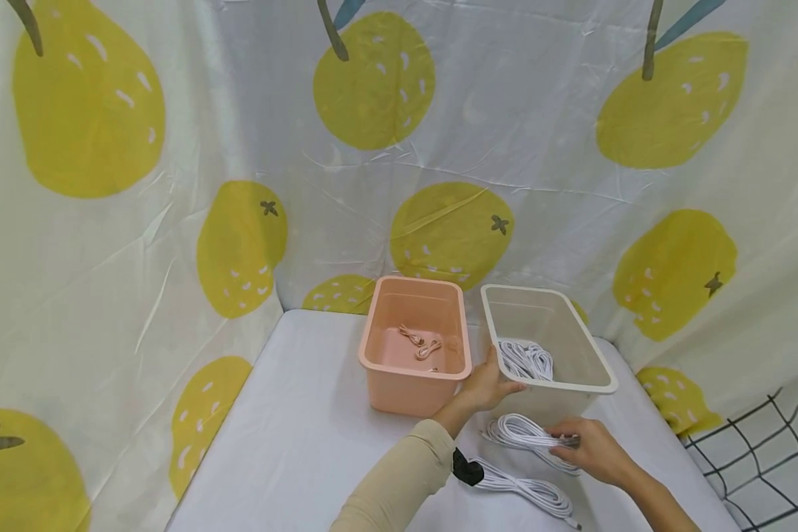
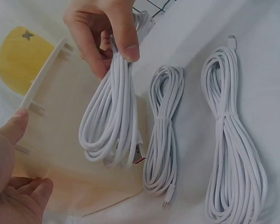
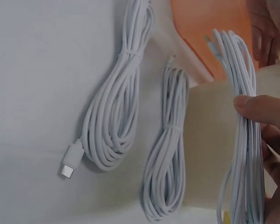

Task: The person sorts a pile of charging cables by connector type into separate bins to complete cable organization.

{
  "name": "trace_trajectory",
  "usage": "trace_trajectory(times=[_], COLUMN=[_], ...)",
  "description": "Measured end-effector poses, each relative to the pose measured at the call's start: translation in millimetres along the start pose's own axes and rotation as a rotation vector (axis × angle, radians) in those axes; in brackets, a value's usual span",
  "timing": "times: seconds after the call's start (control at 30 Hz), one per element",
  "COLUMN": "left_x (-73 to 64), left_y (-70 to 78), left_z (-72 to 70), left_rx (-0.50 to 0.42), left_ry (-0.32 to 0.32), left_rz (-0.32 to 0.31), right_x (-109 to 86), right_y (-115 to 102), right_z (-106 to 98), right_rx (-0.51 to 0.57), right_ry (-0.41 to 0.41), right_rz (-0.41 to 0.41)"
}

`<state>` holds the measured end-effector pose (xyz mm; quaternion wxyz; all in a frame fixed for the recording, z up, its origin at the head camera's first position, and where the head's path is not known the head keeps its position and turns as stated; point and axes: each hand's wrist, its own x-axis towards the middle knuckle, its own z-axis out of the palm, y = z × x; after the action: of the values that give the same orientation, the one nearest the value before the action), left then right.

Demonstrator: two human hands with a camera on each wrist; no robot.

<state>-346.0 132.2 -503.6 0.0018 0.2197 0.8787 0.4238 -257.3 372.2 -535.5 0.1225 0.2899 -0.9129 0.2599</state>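
Note:
My right hand (image 1: 595,447) pinches a coiled white cable (image 3: 245,140), a bundle of long loops with a metal plug, in front of the cream bin (image 1: 552,403). At that bin's near left corner is my left hand (image 1: 485,386), its thumb on the rim and its fingers bent along the outer wall. Two more coiled white cables lie on the table: a smaller one (image 2: 161,135) beside the bin and a longer one (image 1: 525,488) closer to me. White coiled cables (image 1: 528,360) also sit inside the cream bin.
Left of the cream bin stands a pink bin (image 1: 399,384) with small pinkish cables (image 1: 428,349) on its floor. A fruit-print curtain (image 1: 346,214) hangs behind and beside the white table (image 1: 292,443). A dark wire grid (image 1: 765,443) borders the right side.

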Motion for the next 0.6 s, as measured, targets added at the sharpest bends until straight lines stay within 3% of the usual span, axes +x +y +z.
trace_trajectory(times=[0.23, 0.47, 0.6], left_x=[-1.8, -1.8, -1.9], left_y=[3.0, 2.7, 1.8], left_z=[-2.7, -2.6, -0.8], left_rx=[-0.020, -0.032, -0.038], left_ry=[0.006, 0.006, 0.004], left_rz=[-0.011, -0.024, -0.022], right_x=[4.9, 11.1, 12.9], right_y=[-5.1, -13.5, -14.4], right_z=[-18.5, -45.6, -54.3], right_rx=[0.024, 0.121, 0.100], right_ry=[0.013, -0.076, -0.028], right_rz=[-0.024, 0.084, 0.053])
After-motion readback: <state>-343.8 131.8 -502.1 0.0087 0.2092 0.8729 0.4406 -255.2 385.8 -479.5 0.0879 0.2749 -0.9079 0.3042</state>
